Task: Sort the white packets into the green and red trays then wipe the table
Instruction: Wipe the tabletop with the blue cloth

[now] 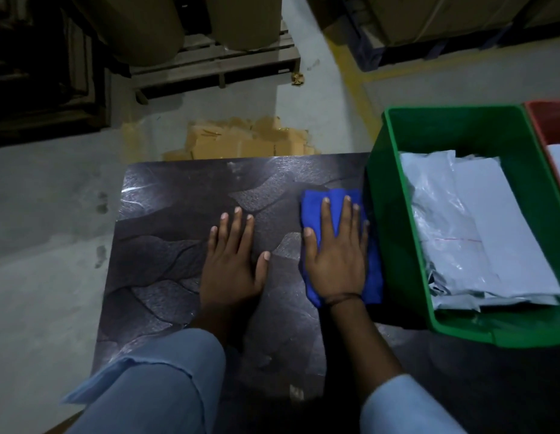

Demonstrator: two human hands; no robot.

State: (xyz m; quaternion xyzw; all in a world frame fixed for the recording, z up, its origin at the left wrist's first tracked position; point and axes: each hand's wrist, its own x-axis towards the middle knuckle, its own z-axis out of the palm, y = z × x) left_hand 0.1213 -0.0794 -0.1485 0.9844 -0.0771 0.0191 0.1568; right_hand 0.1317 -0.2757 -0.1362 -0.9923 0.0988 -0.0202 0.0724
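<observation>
Pale blue sleeves (165, 371) reach over the dark table (165, 245). Sorting looks done: white packets (479, 227) lie in the green tray (385, 214) and red tray (545, 120), and wiping is left. Right hand (338, 255) presses the blue cloth (316, 202) beside the green tray, fingers straight; left hand (231, 261) rests flat, empty

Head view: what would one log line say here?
stage: wiping | right hand: presses blue cloth on table | left hand: flat on table | white packets: in green tray
</observation>
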